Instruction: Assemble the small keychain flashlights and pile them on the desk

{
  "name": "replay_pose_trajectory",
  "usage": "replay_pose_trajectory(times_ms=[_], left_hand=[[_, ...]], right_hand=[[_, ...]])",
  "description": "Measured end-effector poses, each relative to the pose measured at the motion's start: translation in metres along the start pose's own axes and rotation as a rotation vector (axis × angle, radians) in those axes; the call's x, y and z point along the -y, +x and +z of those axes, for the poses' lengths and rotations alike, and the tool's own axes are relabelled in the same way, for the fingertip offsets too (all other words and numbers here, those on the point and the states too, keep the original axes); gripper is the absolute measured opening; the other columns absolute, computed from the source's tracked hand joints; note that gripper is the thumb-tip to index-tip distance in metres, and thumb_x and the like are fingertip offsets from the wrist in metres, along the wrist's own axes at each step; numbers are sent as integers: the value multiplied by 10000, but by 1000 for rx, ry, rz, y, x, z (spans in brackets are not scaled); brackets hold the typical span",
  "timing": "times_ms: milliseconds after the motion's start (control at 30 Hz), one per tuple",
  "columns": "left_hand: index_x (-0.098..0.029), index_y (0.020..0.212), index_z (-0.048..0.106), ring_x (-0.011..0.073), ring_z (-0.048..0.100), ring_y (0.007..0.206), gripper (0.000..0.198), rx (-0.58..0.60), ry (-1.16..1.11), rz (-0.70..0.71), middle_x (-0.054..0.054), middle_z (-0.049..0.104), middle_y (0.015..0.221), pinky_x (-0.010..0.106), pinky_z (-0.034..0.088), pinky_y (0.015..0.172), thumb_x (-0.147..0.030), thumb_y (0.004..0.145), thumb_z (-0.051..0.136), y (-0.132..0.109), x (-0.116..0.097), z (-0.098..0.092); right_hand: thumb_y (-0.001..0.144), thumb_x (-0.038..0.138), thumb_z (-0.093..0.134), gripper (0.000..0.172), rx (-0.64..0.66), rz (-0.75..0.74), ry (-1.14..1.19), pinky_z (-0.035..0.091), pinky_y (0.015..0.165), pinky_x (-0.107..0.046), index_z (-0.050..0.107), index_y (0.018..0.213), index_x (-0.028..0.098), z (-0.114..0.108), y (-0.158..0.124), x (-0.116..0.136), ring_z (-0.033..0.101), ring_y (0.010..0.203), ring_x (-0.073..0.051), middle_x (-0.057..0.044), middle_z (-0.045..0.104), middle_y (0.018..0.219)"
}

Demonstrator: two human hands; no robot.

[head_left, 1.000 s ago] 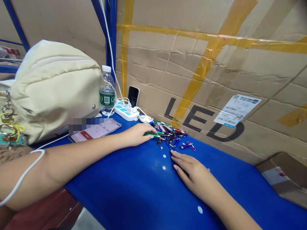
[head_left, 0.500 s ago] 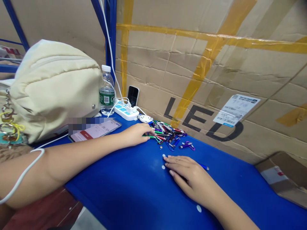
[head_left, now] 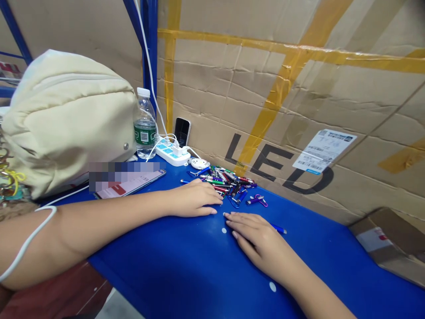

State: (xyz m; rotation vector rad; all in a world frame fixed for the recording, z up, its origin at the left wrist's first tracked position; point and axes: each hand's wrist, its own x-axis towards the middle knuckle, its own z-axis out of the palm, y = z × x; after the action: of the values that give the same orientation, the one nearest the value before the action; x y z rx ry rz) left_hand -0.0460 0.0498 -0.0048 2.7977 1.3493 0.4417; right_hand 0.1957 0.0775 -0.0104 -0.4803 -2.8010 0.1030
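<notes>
A heap of small shiny metal tubes with carabiner clips (head_left: 229, 177), like keychain torches in several colours, lies on the blue tabletop (head_left: 186, 261). My left hand (head_left: 199, 199) rests palm down at the heap's near left edge, fingers stretched out, its fingertips close to the tubes. My right hand (head_left: 260, 237) lies flat and open nearer to me, fingers together and extended. Behind its knuckles a blue tube (head_left: 279, 228) shows, partly hidden by the hand. A purple tube with a pink clip (head_left: 255, 200) sits apart at the heap's right.
A cream bag (head_left: 76, 115), a water bottle (head_left: 145, 126) and a lit phone (head_left: 139, 184) are on the left. Behind the heap stand a white power strip (head_left: 172, 153) with cables and a dark-screened phone (head_left: 182, 130). A large carton (head_left: 212, 88) walls the back; a smaller box (head_left: 392, 248) is at right.
My left hand has come off the heap's left part, towards me and slightly right, with fingers straighter. Blue tubes it had covered now show. My right hand stays in place.
</notes>
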Motion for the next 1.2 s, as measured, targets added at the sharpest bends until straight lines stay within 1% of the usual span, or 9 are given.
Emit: replay_pose_trajectory(times_ms=[200,400,500,633,733,867,967,1100,1200], left_hand=[[-252,1182,569,205,517,1109,337,3,-8,22,45,617,1177,324,308,927,-355,869,496,-1,1,-1],[-266,1179,564,225,501,1117,332,27,-47,66,47,616,1181,373,298,945,-342,861,504,-2,-7,-3],[-274,1152,583,229,487,1136,304,41,-79,116,35,629,1163,386,293,961,-325,862,506,-4,-12,-5],[-276,1088,621,197,503,1115,255,44,-125,161,21,660,1096,360,293,981,-305,887,465,-3,-17,-7],[-245,1007,653,171,549,1027,246,-1,-98,64,18,675,1034,327,337,944,-272,894,436,0,-8,-11],[-200,1012,652,189,560,986,250,-100,56,-245,47,650,1043,330,383,904,-269,858,467,-1,18,-15],[-190,1081,624,228,549,1006,305,-84,139,-419,74,621,1090,357,401,888,-314,827,507,-5,33,-15],[-201,1122,600,226,553,1001,340,52,131,-480,85,595,1110,335,421,856,-319,813,521,-6,33,-10],[-212,1140,589,220,543,1022,340,66,103,-455,81,573,1144,326,418,865,-296,821,509,-5,30,-7]], right_hand=[[901,215,411,335,0,-18,-12,434,987,-385,606,1172,241,0,1,1,527,1158,-185,-30,603,1204],[888,246,447,352,-65,32,-48,458,959,-400,571,1217,236,2,-1,-3,537,1143,-200,-54,584,1231],[889,239,446,356,-50,24,-33,453,967,-388,563,1225,241,3,-2,-4,538,1141,-190,-47,588,1228],[891,222,439,349,-22,-15,5,445,973,-372,569,1213,255,1,-1,-2,543,1131,-173,-32,613,1192],[892,231,438,323,2,-17,35,444,971,-364,595,1174,254,0,-1,-1,547,1122,-170,-29,633,1157],[898,255,433,311,9,13,40,439,974,-358,598,1162,247,1,-2,-1,541,1125,-166,-32,613,1191],[901,273,429,326,15,21,31,430,987,-359,577,1190,246,0,-2,1,524,1147,-165,-31,583,1235],[902,293,428,341,59,0,25,427,992,-367,568,1209,248,-2,-1,7,513,1163,-175,-25,582,1238],[901,289,429,338,65,-14,27,433,988,-374,582,1198,235,-2,0,13,525,1148,-185,-31,604,1207]])
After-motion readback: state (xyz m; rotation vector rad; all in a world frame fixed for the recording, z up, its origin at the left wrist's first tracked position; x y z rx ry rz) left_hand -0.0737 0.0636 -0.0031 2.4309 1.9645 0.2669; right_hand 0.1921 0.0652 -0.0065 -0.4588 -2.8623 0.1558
